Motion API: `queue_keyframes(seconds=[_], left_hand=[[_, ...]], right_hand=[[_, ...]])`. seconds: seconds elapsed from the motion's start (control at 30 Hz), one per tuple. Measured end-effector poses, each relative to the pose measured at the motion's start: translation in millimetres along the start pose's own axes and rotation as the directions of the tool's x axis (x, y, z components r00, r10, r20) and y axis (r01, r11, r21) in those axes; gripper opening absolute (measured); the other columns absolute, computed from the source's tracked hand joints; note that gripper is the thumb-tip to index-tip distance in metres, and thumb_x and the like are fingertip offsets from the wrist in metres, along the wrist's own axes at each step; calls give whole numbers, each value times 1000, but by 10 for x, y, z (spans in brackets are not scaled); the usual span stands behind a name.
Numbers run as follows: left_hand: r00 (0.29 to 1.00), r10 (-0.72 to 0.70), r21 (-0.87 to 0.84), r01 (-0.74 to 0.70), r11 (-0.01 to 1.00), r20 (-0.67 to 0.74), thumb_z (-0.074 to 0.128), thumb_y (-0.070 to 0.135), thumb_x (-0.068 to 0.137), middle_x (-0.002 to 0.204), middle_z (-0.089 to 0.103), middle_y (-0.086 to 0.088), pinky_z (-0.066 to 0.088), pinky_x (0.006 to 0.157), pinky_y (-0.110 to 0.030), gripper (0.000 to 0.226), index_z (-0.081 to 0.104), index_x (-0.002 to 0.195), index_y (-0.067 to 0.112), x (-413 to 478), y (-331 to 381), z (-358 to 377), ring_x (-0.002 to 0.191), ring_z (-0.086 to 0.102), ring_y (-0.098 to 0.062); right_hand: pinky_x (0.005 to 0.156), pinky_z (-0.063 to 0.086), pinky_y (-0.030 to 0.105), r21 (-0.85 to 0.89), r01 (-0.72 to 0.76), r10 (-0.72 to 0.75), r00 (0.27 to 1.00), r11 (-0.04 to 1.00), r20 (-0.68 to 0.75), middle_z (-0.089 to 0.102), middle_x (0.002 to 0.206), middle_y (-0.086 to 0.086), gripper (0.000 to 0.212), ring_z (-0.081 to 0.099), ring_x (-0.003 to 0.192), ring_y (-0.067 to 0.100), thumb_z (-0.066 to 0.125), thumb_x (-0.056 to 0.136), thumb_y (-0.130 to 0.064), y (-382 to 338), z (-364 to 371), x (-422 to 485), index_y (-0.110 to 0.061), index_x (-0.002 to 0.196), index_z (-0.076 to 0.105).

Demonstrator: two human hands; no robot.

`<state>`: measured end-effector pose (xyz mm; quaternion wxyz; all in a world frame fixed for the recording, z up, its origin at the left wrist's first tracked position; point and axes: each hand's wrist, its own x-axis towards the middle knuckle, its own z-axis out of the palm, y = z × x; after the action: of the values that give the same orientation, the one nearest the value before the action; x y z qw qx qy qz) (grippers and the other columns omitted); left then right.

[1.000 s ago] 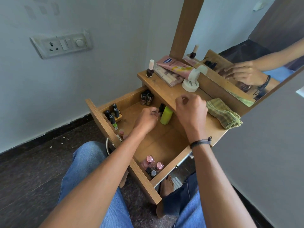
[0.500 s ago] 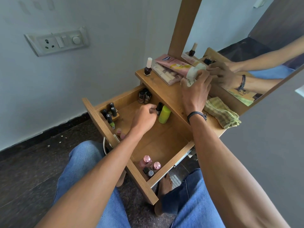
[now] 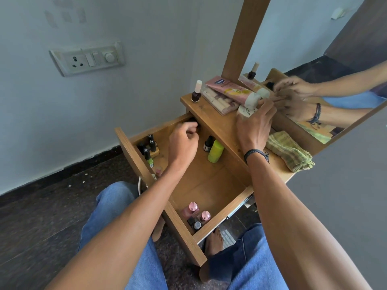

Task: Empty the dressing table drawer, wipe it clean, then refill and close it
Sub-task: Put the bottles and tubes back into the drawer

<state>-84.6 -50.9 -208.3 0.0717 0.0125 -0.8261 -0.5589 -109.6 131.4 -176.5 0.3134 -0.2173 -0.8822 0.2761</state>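
Left hand (image 3: pixel 184 141) was down in the back corner of the open drawer (image 3: pixel 209 181), fingers curled round the dark bottles (image 3: pixel 192 123) there. Right hand (image 3: pixel 254 124) was up on the tabletop (image 3: pixel 211 116), fingertips at a thin pinkish stick (image 3: pixel 277 99) beside the white jar (image 3: pixel 246 111); pinching or only touching, I couldn't tell. Inside the drawer stood a lime-green bottle (image 3: pixel 215 151), with pink-capped bottles (image 3: pixel 193 208) and nail polishes (image 3: pixel 149 147) in the front corners. A green cloth (image 3: pixel 291 151) lay by the mirror.
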Motion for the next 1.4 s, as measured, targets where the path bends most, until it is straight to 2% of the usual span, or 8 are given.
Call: queue_keyframes(seconds=[0.17,0.3,0.4,0.67,0.93,1.13,1.3,1.4], left_hand=[[970,26,-127,-59,990,-243,67,10,94,115,64,3,56,89,-26,30,64,124,16,469,183,-89,98,64,-8],[998,14,-18,-15,1000,-66,73,25,92,136,59,0,49,99,-27,56,52,143,14,854,390,-23,114,60,-12],[998,52,114,-56,992,41,75,24,90,131,63,-1,45,92,-26,49,59,135,15,971,428,60,116,60,-17],[1000,17,163,-18,986,8,68,19,94,111,70,1,47,81,-26,23,69,117,15,949,426,40,99,64,-16],[995,14,122,-26,992,101,76,19,88,100,72,3,52,86,-32,21,73,109,18,433,42,-531,93,66,-16],[977,-63,294,0,956,204,76,15,85,93,75,8,56,80,-37,21,77,101,29,234,-258,-822,91,68,-19],[954,7,435,-144,889,300,74,12,82,79,74,9,58,72,-39,27,77,88,38,285,-218,-941,83,71,-19],[941,26,471,-193,861,338,75,16,85,91,76,8,57,77,-34,24,78,96,37,313,-233,-1001,85,69,-17]], right_hand=[[87,48,49,-28,-11,11,1000,1000,-8,43,129,14,55,52,104,38,69,86,-28,5,11,16,-11,129,39],[90,46,50,-111,37,-46,996,993,-80,47,126,14,52,47,107,36,71,82,-28,-5,-2,-5,-10,123,43],[89,43,46,-177,97,-116,989,979,-95,49,124,9,46,47,109,32,64,84,-30,-34,-26,-40,-14,123,45],[88,39,41,-217,223,-242,968,950,-66,51,118,7,35,46,107,29,58,86,-26,-114,-79,-99,-17,119,46],[83,46,40,-6,556,-554,828,831,-91,59,102,12,17,52,91,31,59,89,-7,-216,-107,-469,-6,105,65],[80,54,28,330,295,-414,823,897,389,65,109,-1,29,63,89,12,70,94,-32,-555,103,-944,-20,121,71],[73,49,26,373,172,-355,788,912,504,70,97,-7,20,62,85,6,72,93,-36,-672,283,-1031,-23,108,74],[74,48,23,376,98,-305,782,921,543,72,95,-8,17,63,87,5,73,93,-33,-677,338,-1031,-21,105,75]])
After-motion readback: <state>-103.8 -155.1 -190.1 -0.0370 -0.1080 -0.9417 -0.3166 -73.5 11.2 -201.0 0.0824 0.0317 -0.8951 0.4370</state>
